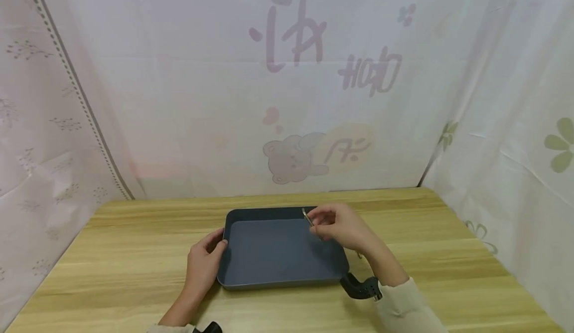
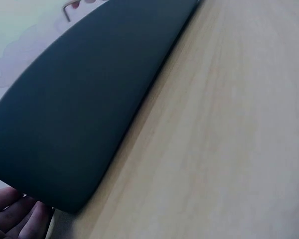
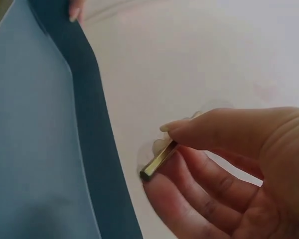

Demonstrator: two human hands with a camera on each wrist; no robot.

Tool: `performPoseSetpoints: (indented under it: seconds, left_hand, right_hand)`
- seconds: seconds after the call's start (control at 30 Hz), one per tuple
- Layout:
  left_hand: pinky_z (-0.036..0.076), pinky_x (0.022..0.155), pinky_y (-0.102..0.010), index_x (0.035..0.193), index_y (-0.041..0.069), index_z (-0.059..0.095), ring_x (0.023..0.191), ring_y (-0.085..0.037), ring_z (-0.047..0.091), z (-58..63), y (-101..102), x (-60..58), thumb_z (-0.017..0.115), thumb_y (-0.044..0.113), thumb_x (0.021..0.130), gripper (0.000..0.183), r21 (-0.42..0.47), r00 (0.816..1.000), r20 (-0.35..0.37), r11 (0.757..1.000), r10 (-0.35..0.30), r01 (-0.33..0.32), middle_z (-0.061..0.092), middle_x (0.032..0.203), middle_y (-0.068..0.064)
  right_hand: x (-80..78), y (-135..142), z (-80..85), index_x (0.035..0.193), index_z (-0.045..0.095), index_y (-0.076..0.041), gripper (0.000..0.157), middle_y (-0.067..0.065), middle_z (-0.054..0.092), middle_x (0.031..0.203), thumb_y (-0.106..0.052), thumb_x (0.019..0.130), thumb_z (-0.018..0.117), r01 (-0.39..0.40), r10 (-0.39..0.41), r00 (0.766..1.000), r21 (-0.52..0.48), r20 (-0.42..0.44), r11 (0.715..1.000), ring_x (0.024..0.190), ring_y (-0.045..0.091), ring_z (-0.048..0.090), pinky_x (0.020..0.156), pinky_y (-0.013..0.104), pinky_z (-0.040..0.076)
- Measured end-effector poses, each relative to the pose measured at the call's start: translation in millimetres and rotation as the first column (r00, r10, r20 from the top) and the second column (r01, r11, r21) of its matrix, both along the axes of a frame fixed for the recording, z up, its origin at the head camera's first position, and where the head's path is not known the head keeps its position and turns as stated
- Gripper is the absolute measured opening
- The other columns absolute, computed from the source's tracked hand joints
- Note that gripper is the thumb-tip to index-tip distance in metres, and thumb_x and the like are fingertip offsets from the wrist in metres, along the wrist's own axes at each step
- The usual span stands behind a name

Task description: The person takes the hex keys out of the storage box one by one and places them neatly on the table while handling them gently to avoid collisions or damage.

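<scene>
A dark blue-grey rectangular baking pan (image 1: 282, 253) sits on the wooden table, its inside bare in the head view. My left hand (image 1: 204, 262) grips its left wall, thumb at the rim and fingers outside. In the left wrist view those fingers (image 2: 22, 216) show at the pan's lower corner. Over the pan's far right part, my right hand (image 1: 343, 226) pinches a shiny metal hex key (image 3: 162, 158) between thumb and fingers. The key's bent end (image 2: 66, 11) appears past the pan's rim in the left wrist view.
Beside my right wrist a small brassy thing (image 1: 359, 255) is partly hidden. A black wrist mount (image 1: 358, 288) overlaps the pan's near right corner. Printed curtains (image 1: 202, 98) hang behind the table (image 1: 134, 253) and along both sides.
</scene>
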State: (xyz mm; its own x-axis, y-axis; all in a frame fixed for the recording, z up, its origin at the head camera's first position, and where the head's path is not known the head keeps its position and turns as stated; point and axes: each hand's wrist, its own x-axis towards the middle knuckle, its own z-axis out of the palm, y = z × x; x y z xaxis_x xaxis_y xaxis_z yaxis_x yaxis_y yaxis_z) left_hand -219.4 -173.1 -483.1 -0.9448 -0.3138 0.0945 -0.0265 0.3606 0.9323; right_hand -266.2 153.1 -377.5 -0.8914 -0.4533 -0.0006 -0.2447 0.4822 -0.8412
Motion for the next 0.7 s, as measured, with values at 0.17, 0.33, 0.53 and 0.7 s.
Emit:
performPoseSetpoints:
  seconds: [0.17,0.33,0.53,0.7]
  left_hand:
    - [0.050,0.083,-0.011,0.133,0.007,0.066,0.117,-0.026,0.068,0.7,0.8,-0.1,0.063,0.015,0.097,0.037,-0.016,1.000,-0.011,1.000,0.005,-0.006,0.071,0.128,-0.013]
    - [0.049,0.082,-0.010,0.132,0.008,0.067,0.117,-0.026,0.068,2.3,-0.4,1.2,0.063,0.015,0.097,0.036,-0.022,1.000,-0.019,1.000,0.018,-0.018,0.072,0.127,-0.013]
    - [0.049,0.083,-0.010,0.133,0.007,0.067,0.118,-0.028,0.068,2.7,0.6,2.0,0.063,0.014,0.097,0.036,-0.013,1.000,-0.023,1.000,-0.007,0.007,0.071,0.128,-0.015]
    - [0.047,0.083,-0.008,0.133,0.008,0.067,0.120,-0.026,0.067,0.2,1.1,0.9,0.063,0.015,0.097,0.037,-0.009,1.000,-0.004,1.000,0.001,-0.001,0.071,0.129,-0.013]
  right_hand:
    - [4.9,17.4,-1.5,0.120,0.070,-0.003,0.029,0.013,0.068,0.099,-0.013,0.093,0.071,0.044,-0.044,0.999,-0.007,-0.006,0.999,0.081,0.022,0.068,0.073,0.043,0.060]
    - [4.4,27.3,-2.2,0.121,0.069,-0.003,0.031,0.013,0.068,0.101,-0.013,0.092,0.071,0.081,-0.082,0.997,-0.018,-0.008,0.997,0.085,0.025,0.070,0.073,0.040,0.061]
    - [4.5,42.4,-0.9,0.126,0.065,0.004,0.036,0.017,0.068,0.103,-0.010,0.093,0.070,0.121,-0.121,0.993,-0.020,-0.002,0.992,0.083,0.025,0.071,0.070,0.035,0.061]
    - [3.6,53.6,-2.1,0.130,0.062,0.005,0.038,0.021,0.068,0.105,-0.007,0.095,0.067,0.135,-0.136,0.990,-0.006,-0.033,0.991,0.085,0.022,0.070,0.071,0.038,0.061]
